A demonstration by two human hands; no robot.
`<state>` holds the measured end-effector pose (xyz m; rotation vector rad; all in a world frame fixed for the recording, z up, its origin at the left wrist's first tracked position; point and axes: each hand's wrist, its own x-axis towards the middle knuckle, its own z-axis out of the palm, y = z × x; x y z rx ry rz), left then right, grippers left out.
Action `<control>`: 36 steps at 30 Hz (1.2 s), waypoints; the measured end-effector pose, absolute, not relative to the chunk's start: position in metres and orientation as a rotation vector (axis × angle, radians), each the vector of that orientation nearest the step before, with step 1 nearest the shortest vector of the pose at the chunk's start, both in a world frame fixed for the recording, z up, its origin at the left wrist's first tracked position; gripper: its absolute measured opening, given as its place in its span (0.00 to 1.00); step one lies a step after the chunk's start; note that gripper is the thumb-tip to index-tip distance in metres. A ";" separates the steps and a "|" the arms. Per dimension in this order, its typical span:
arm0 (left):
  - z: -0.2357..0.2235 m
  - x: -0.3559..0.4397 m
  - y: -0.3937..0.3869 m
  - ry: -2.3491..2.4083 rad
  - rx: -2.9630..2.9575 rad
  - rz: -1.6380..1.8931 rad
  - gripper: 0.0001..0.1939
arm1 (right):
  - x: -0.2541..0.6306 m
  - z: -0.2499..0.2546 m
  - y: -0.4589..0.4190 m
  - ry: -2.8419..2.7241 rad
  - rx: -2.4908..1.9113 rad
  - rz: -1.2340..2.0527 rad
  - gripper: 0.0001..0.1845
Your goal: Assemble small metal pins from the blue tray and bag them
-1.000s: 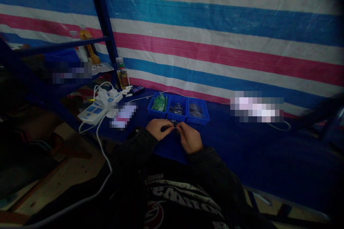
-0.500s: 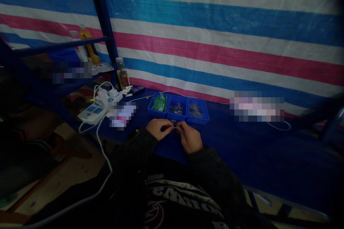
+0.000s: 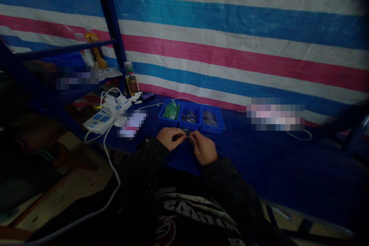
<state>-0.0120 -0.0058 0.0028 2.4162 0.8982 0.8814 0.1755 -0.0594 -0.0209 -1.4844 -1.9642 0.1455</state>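
My left hand (image 3: 169,137) and my right hand (image 3: 204,147) meet over the blue-covered table (image 3: 259,157), fingers pinched together on a small dark part (image 3: 186,133) held between them; it is too small and dark to name. Just beyond the hands stand three blue bins in a row: the left bin (image 3: 170,111) holds green pieces, the middle bin (image 3: 189,116) holds several thin metal pieces, the right bin (image 3: 212,118) holds small dark parts.
A white power strip (image 3: 106,114) with a cord trailing to the floor lies at the left. A small glass bottle (image 3: 131,79) stands by the blue rack post (image 3: 111,23). A striped tarp (image 3: 230,34) hangs behind. A white cable (image 3: 300,135) lies at the right.
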 end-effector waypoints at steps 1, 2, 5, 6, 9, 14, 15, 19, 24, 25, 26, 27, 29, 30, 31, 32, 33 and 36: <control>0.003 -0.012 -0.006 0.907 2.417 0.882 0.09 | 0.175 -0.021 -0.060 -1.960 -1.480 0.156 0.09; 0.003 -0.012 -0.006 0.915 2.420 0.882 0.09 | 0.175 -0.021 -0.060 -1.955 -1.474 0.166 0.08; 0.003 -0.012 -0.006 0.920 2.430 0.886 0.09 | 0.175 -0.022 -0.060 -1.942 -1.465 0.180 0.06; 0.003 -0.012 -0.006 0.919 2.433 0.885 0.09 | 0.175 -0.022 -0.060 -1.940 -1.467 0.179 0.06; 0.003 -0.012 -0.006 0.916 2.430 0.881 0.09 | 0.175 -0.021 -0.060 -1.949 -1.484 0.176 0.07; 0.003 -0.012 -0.006 0.894 2.420 0.891 0.09 | 0.176 -0.019 -0.060 -1.963 -1.533 0.158 0.11; 0.004 -0.012 -0.006 0.897 2.420 0.891 0.09 | 0.176 -0.018 -0.060 -1.956 -1.533 0.162 0.11; 0.006 -0.012 -0.007 0.912 2.421 0.878 0.09 | 0.174 -0.019 -0.060 -1.923 -1.496 0.211 0.08; 0.006 -0.012 -0.007 0.924 2.424 0.863 0.09 | 0.174 -0.019 -0.060 -1.938 -1.494 0.240 0.06; 0.005 -0.012 -0.007 0.923 2.425 0.863 0.09 | 0.174 -0.019 -0.060 -1.939 -1.500 0.237 0.06; 0.005 -0.012 -0.007 0.923 2.424 0.865 0.09 | 0.174 -0.019 -0.061 -1.940 -1.504 0.234 0.06; 0.005 -0.011 -0.006 0.925 2.422 0.869 0.09 | 0.174 -0.019 -0.061 -1.941 -1.508 0.229 0.06; 0.004 -0.011 -0.007 0.931 2.417 0.878 0.09 | 0.174 -0.018 -0.061 -1.940 -1.517 0.219 0.07; 0.004 -0.011 -0.007 0.934 2.416 0.883 0.09 | 0.174 -0.019 -0.062 -1.938 -1.524 0.214 0.07; 0.003 -0.011 -0.007 0.936 2.416 0.886 0.09 | 0.174 -0.019 -0.062 -1.933 -1.533 0.210 0.07; 0.003 -0.011 -0.007 0.937 2.417 0.887 0.08 | 0.175 -0.019 -0.062 -1.925 -1.544 0.207 0.07; 0.003 -0.011 -0.007 0.938 2.417 0.892 0.08 | 0.175 -0.019 -0.061 -1.915 -1.554 0.204 0.07; 0.003 -0.011 -0.007 0.940 2.415 0.908 0.08 | 0.175 -0.019 -0.061 -1.892 -1.567 0.203 0.08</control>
